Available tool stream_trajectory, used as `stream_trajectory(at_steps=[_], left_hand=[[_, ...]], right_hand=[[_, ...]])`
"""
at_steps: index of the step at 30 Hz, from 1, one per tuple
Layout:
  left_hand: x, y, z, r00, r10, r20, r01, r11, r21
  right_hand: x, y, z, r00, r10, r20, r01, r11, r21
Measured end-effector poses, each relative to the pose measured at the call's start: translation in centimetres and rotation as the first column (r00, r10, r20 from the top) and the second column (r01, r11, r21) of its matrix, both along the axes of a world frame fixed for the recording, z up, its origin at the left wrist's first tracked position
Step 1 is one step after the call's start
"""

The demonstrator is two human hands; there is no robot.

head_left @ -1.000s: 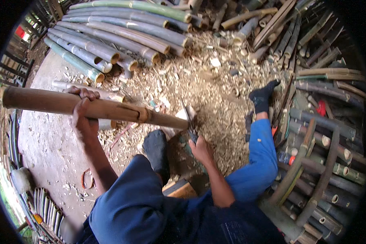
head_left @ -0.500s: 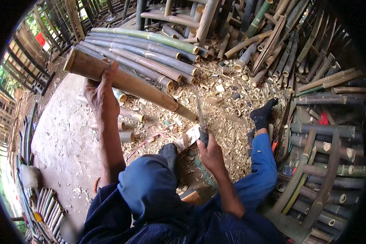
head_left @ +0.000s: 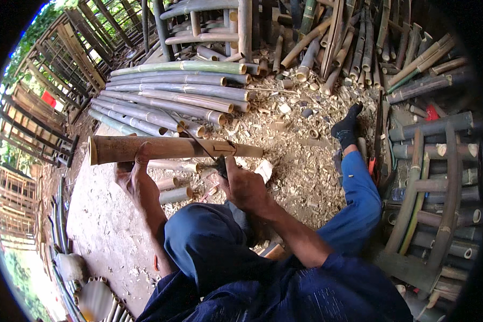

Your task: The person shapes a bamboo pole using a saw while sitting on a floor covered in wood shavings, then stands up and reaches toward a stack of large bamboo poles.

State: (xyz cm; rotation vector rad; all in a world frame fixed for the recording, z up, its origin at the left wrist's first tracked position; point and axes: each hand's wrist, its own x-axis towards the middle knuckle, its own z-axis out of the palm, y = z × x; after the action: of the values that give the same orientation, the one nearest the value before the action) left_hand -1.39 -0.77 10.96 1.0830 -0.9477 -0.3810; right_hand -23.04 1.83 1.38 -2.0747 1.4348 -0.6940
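Knife (head_left: 200,145) moved L, x-ing bamboo (head_left: 169,148).

No readable text, labels, numbers or signs in view.

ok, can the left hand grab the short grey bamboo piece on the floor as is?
Probably not: the left hand is gripping the bamboo pole and would have to let go first. The short grey piece itself looks uncovered at its right end.
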Motion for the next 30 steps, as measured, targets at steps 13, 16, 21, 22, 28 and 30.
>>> stream_trajectory(at_steps=[13, 16, 21, 22, 28, 30], left_hand=[[-1.6, 2.2, 1.1, 0.999, -0.049, 0.014, 0.049, 0.998, 0.044], [-0.2, 3.0, 0.5, 0.999, -0.029, 0.03, 0.027, 0.997, 0.073], [-1.3, 2.8, 1.4, 0.998, -0.058, 0.03, 0.056, 0.996, 0.063], [-1.2, 2.7, 1.5, 0.997, -0.063, 0.033, 0.061, 0.996, 0.064], [-0.7, 3.7, 1.0, 0.998, -0.061, 0.032, 0.058, 0.995, 0.084], [-1.2, 3.0, 0.7, 0.996, -0.086, 0.027, 0.084, 0.992, 0.093]], right_hand=[[-4.4, -2.7, -7.2, 0.977, -0.203, -0.056, 0.211, 0.93, 0.302], [-1.0, -1.8, -6.2, 0.994, -0.112, -0.015, 0.113, 0.988, 0.105], [-3.7, -1.6, -10.8, 0.989, -0.116, -0.091, 0.096, 0.975, -0.198], [-4.6, -2.8, -10.5, 0.953, -0.213, -0.214, 0.224, 0.974, 0.03], [-2.0, 0.8, -5.3, 0.999, 0.037, -0.004, -0.037, 0.964, -0.263], [-3.9, -1.3, -12.7, 0.977, -0.092, -0.192, 0.1, 0.994, 0.032]])
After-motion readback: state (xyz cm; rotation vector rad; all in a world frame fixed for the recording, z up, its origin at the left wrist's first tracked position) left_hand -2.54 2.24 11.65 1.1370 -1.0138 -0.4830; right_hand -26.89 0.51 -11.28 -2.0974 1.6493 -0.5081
